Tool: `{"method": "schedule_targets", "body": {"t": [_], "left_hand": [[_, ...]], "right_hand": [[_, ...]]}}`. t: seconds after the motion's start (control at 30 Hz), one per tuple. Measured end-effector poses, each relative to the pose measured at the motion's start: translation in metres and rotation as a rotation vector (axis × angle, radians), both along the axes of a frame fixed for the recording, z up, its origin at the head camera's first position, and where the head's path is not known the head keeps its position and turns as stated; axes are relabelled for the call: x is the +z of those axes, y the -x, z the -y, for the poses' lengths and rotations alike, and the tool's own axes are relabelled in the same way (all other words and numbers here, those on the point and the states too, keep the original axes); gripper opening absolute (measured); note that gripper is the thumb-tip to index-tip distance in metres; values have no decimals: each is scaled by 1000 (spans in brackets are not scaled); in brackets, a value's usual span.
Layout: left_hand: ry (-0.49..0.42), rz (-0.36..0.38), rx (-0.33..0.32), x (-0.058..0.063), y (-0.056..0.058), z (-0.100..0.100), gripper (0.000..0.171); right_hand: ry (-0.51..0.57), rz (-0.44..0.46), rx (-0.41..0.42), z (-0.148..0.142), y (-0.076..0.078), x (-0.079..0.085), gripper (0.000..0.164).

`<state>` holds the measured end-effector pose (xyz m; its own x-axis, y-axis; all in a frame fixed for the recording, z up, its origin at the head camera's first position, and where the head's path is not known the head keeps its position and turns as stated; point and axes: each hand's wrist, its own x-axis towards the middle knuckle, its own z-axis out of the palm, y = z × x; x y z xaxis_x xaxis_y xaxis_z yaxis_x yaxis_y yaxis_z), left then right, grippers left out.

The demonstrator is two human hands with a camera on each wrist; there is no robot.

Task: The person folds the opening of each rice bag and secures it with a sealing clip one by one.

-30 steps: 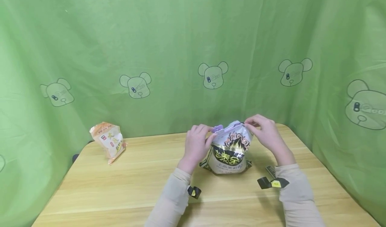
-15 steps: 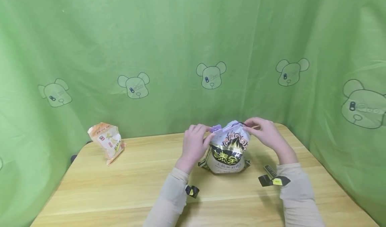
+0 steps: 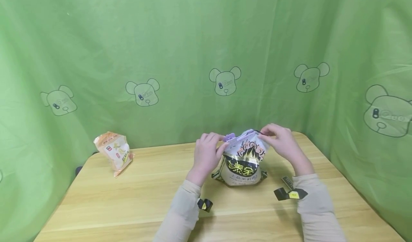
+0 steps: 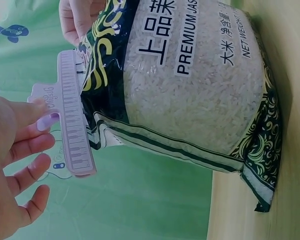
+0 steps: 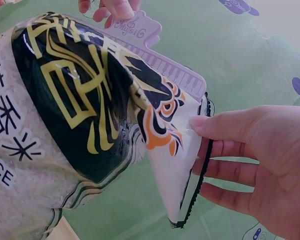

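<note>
A see-through bag of white rice (image 3: 243,168), with a dark green and gold label, stands upright on the table. Across its folded top lies a long purple bag clip (image 4: 76,117) printed with piano keys and a wavy-edged handle. My left hand (image 3: 206,154) pinches that handle between thumb and index finger; the other fingers are spread in the left wrist view. At the opposite top corner, my right hand (image 3: 283,143) pinches the bag's white upper edge with its dark zigzag border. In the right wrist view, the clip's end (image 5: 192,85) reaches close to the right thumb.
An orange and white packet (image 3: 117,152) leans at the table's back left corner. The wooden table (image 3: 135,202) meets a green curtain (image 3: 180,49) with bear-head prints behind and at both sides. Black and yellow straps (image 3: 291,194) sit at the sleeve cuffs.
</note>
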<state>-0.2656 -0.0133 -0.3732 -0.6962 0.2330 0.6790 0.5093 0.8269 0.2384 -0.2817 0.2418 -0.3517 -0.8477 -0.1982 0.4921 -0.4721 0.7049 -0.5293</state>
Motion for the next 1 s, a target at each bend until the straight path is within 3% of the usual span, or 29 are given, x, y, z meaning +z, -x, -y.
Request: {"method": "schedule_targets", "body": {"t": [1.0], "left_hand": [[-94, -54, -1, -5, -4, -20, 24]], "right_hand": [[38, 13, 11, 5, -3, 2, 13]]}}
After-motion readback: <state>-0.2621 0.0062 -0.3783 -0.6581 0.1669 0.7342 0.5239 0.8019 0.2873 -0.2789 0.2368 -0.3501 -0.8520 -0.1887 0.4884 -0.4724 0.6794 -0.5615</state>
